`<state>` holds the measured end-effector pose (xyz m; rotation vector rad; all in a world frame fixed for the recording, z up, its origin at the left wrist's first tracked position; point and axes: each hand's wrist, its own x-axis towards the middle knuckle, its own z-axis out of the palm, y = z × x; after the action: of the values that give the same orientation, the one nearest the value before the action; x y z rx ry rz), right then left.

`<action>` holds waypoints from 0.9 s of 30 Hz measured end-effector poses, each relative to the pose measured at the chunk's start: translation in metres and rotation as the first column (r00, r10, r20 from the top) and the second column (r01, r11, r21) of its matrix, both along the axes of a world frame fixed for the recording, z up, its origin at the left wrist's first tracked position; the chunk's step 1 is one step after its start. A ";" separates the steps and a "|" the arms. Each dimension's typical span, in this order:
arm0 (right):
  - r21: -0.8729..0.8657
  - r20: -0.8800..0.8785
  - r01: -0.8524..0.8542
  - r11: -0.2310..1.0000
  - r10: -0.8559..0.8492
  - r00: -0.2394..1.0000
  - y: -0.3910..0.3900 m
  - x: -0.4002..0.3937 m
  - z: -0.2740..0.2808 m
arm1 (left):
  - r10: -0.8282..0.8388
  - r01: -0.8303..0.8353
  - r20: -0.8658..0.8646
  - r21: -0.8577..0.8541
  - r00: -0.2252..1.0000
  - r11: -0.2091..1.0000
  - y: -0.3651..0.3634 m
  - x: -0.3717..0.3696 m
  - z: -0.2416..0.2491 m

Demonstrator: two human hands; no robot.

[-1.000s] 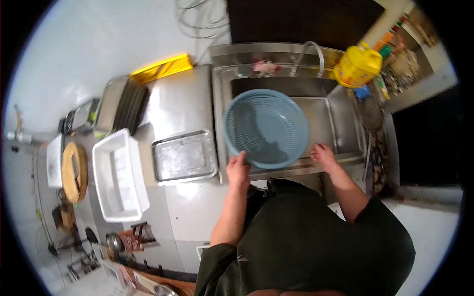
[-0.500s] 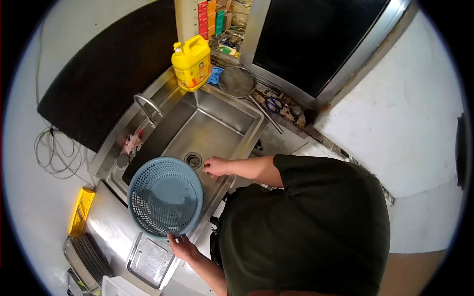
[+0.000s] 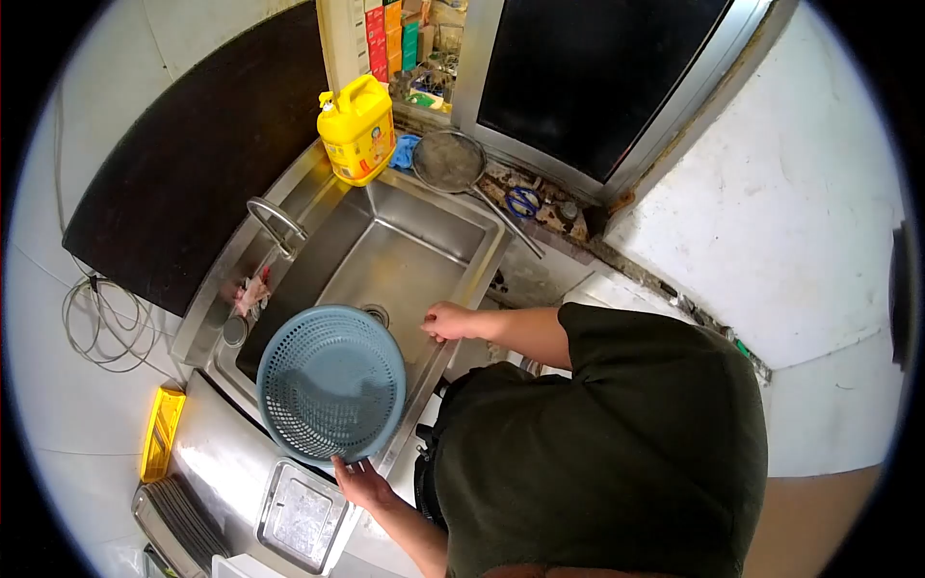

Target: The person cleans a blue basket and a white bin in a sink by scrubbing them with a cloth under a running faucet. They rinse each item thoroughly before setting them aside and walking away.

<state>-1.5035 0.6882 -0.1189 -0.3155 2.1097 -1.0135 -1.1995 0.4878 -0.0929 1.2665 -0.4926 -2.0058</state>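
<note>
A round blue-grey plastic basket (image 3: 347, 385) with perforated sides rests tilted over the near end of the steel sink (image 3: 409, 255), its inside facing me. My left hand (image 3: 364, 484) grips the basket's lower rim, with the thumb and fingers at the edge. Nothing distinct shows inside the basket apart from a shadow. My right hand (image 3: 448, 322) hovers over the sink's front edge, apart from the basket. Its fingers are curled together and I see nothing in them. The drain (image 3: 377, 313) is partly hidden behind the basket rim.
A curved faucet (image 3: 275, 223) stands at the sink's back edge. The yellow jug (image 3: 356, 133) sits at the far corner beside a round long-handled strainer (image 3: 449, 161). A metal tray (image 3: 301, 515), a yellow slicer (image 3: 162, 433) and stacked dark trays (image 3: 183, 525) lie on the near side.
My right hand has drawn back from above the sink toward its front edge. The basket has shifted slightly and covers more of the drain; my left hand stays on its rim.
</note>
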 end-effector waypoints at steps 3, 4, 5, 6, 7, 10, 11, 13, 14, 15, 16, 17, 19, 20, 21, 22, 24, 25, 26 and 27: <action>0.015 -0.036 -0.022 1.000 0.022 0.999 0.007 -0.003 -0.003 | -0.021 0.021 0.008 -0.002 1.000 1.000 0.005 -0.002 0.005; 0.024 -0.051 -0.025 0.999 0.026 0.998 0.007 -0.002 -0.002 | -0.029 0.029 0.010 -0.004 1.000 1.000 0.005 -0.002 0.007; 0.033 -0.064 -0.027 0.999 0.029 0.998 0.008 0.000 -0.002 | -0.037 0.037 0.010 -0.009 0.999 0.999 0.004 0.001 0.004; 0.031 -0.052 -0.012 0.999 0.014 0.999 0.008 0.001 0.000 | -0.044 0.044 0.010 -0.013 0.999 0.999 0.004 0.003 -0.001; 0.030 -0.041 0.004 1.000 -0.003 0.999 0.009 0.002 0.002 | -0.054 0.054 0.009 -0.015 0.999 0.998 0.003 0.005 -0.004; 0.093 -0.132 -0.036 0.995 0.048 0.990 0.017 -0.004 0.011 | -0.053 0.054 0.012 -0.025 0.999 0.998 0.003 0.007 -0.006; 0.126 -0.178 -0.066 0.990 0.088 0.980 0.020 -0.009 0.013 | -0.046 0.046 0.007 -0.022 0.999 0.999 0.005 0.007 -0.009; 0.112 -0.171 -0.003 0.994 0.022 0.985 0.026 -0.029 0.009 | -0.030 0.030 0.003 -0.027 1.000 0.999 0.006 0.006 -0.011; 0.101 -0.166 0.028 0.994 -0.011 0.986 0.028 -0.043 0.004 | -0.021 0.022 0.022 -0.043 1.000 0.999 0.008 0.004 -0.009; 0.118 -0.255 0.024 0.993 0.007 0.967 0.029 -0.058 -0.003 | -0.010 0.010 0.018 -0.037 1.000 0.999 0.008 0.005 -0.014; 0.135 -0.341 0.022 0.991 0.026 0.940 0.030 -0.075 -0.010 | 0.002 -0.002 0.015 -0.031 1.000 1.000 0.007 0.007 -0.022; 0.152 -0.424 0.021 0.988 0.046 0.904 0.030 -0.094 -0.016 | 0.015 -0.014 0.012 -0.025 1.000 1.000 0.006 0.007 -0.029; 0.299 -0.498 -0.079 0.951 0.226 0.837 0.026 -0.136 -0.003 | 0.047 -0.044 0.081 -0.028 0.996 0.999 0.018 -0.012 0.004; 0.335 -0.487 -0.057 0.941 0.225 0.844 0.024 -0.162 -0.001 | 0.050 -0.047 0.090 -0.036 0.995 0.998 0.020 -0.017 0.008; 0.367 -0.478 -0.036 0.929 0.221 0.850 0.020 -0.191 0.000 | 0.053 -0.048 0.099 -0.047 0.994 0.998 0.022 -0.024 0.009; 0.413 -0.525 -0.001 0.911 0.239 0.817 0.015 -0.221 0.006 | 0.099 -0.091 0.139 -0.066 0.985 0.994 0.023 -0.029 0.007; 0.419 -0.633 0.128 0.899 0.188 0.751 0.002 -0.276 0.020 | 0.110 -0.092 0.238 -0.084 0.965 0.992 0.026 -0.049 0.018; 0.381 -0.690 0.223 0.897 0.116 0.715 -0.005 -0.300 0.026 | 0.114 -0.091 0.271 -0.096 0.956 0.991 0.030 -0.059 0.023; 0.369 -0.669 0.192 0.909 0.116 0.734 -0.011 -0.325 0.037 | 0.122 -0.093 0.278 -0.117 0.953 0.989 0.034 -0.067 0.025; 0.357 -0.646 0.161 0.920 0.119 0.754 -0.015 -0.352 0.044 | 0.151 -0.121 0.309 -0.113 0.939 0.986 0.038 -0.078 0.030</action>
<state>-1.8550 0.6734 -0.0747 -0.4999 2.9036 -0.4771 -1.2771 0.5257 -0.0633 1.5299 -0.6237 -1.6523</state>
